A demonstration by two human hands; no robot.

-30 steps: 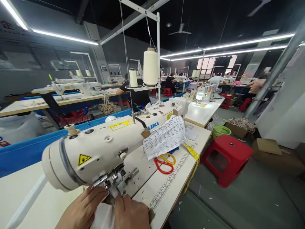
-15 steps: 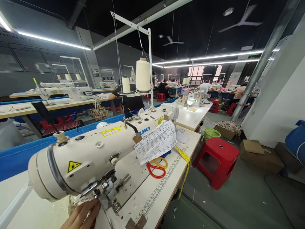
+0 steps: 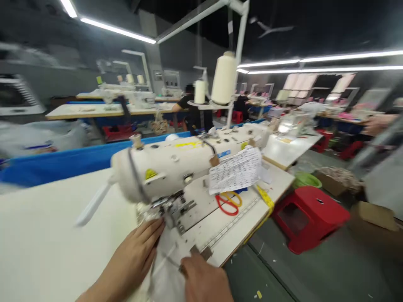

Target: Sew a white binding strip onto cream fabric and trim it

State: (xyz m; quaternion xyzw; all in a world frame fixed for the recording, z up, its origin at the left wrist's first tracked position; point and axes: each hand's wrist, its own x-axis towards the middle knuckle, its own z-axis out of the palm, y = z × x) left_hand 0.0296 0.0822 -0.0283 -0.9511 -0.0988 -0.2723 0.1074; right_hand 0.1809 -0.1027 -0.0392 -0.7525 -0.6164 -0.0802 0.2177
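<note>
A white sewing machine (image 3: 189,163) stands on the table. My left hand (image 3: 135,251) lies with fingers stretched out and close together, its fingertips beside the needle and presser-foot area. White fabric (image 3: 168,272) extends from there towards me, between my hands. At its right side is my right hand (image 3: 206,279), blurred, fingers curled inward; a small dark thing shows at the fingertips, too smeared to name. Scissors with red and yellow handles (image 3: 227,212) lie on the machine bed, partly under a handwritten paper sheet (image 3: 236,170).
A yellow tape measure (image 3: 265,197) hangs over the table's right edge. On the floor stand a red stool (image 3: 310,218) and a green basket (image 3: 307,179). Thread cones (image 3: 224,79) rise behind the machine. A person (image 3: 192,111) sits at another table beyond.
My view has swung left, so the machine appears farther right. My right hand has come into view at the fabric. My left hand still lies beside the needle area, with more of it showing.
</note>
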